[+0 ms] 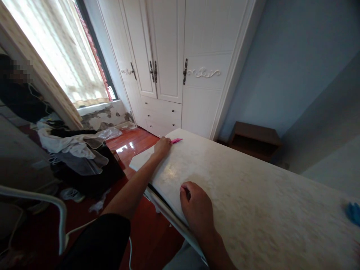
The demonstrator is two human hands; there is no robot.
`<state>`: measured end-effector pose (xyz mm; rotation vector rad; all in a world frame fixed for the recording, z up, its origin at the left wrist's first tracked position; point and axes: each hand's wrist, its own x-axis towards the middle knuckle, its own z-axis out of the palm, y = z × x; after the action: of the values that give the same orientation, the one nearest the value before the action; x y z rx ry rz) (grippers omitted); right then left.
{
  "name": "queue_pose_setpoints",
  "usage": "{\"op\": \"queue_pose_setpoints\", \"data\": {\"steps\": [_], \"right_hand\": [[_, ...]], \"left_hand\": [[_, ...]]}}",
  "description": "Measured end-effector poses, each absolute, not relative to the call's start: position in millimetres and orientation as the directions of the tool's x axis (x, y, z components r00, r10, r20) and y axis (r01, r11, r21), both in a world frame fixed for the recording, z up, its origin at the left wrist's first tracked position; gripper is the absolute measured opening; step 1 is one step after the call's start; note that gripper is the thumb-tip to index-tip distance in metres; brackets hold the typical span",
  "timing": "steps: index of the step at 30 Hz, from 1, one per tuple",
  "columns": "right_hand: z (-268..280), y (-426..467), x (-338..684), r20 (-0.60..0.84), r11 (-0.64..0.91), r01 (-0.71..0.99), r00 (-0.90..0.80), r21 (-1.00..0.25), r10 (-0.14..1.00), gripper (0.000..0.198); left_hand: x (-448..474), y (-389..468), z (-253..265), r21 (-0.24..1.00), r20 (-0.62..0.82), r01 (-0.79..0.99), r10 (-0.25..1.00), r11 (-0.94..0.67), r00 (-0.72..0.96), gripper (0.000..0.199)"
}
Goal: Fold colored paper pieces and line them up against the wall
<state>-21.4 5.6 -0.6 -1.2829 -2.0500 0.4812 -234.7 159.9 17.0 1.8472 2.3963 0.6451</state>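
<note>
Your left hand [163,147] reaches out to the far, narrowing end of the pale desk [253,195], its fingers closed over one end of a small pink item [177,141]. The rest of that item sticks out beyond your fingers, low over the desktop near its far corner; your grip hides the other part, so you can't tell its full shape. Your right hand [197,205] is at the near edge of the desk, just over its surface or on it, curled into a loose fist, with a small gap between thumb and forefinger. You see it from the back and thumb side, and nothing shows in its grasp, though the palm is hidden. The two hands are well apart, with bare desktop between them. At the far right edge of your view, a blue object [353,213] lies on the desk, well away from both hands and partly cut off.
</note>
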Motion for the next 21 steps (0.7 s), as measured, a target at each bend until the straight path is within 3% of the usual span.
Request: {"op": "queue_pose_setpoints", "data": {"steps": [6,11,16,21], "right_hand": [[1,4,-21,0.315,0.445,0.635,-0.315,-0.631,0.895,0.017],[3,-1,-13,0.274,0.396,0.501,-0.301,-0.769,0.913,0.02],[5,-17,14,0.246,0.346,0.367,-0.293,-0.864,0.924,0.022],[4,-34,59,0.215,0.259,0.365,-0.158,-0.894,0.964,0.022]], "left_hand": [[-233,150,20,0.325,0.268,0.937,0.938,0.125,-0.218,0.033],[-216,118,29,0.36,0.309,0.932,0.946,-0.025,-0.094,0.028],[-177,67,36,0.47,0.514,0.767,0.842,-0.436,0.164,0.027],[-123,35,41,0.643,0.485,0.563,0.845,-0.519,0.226,0.027]]}}
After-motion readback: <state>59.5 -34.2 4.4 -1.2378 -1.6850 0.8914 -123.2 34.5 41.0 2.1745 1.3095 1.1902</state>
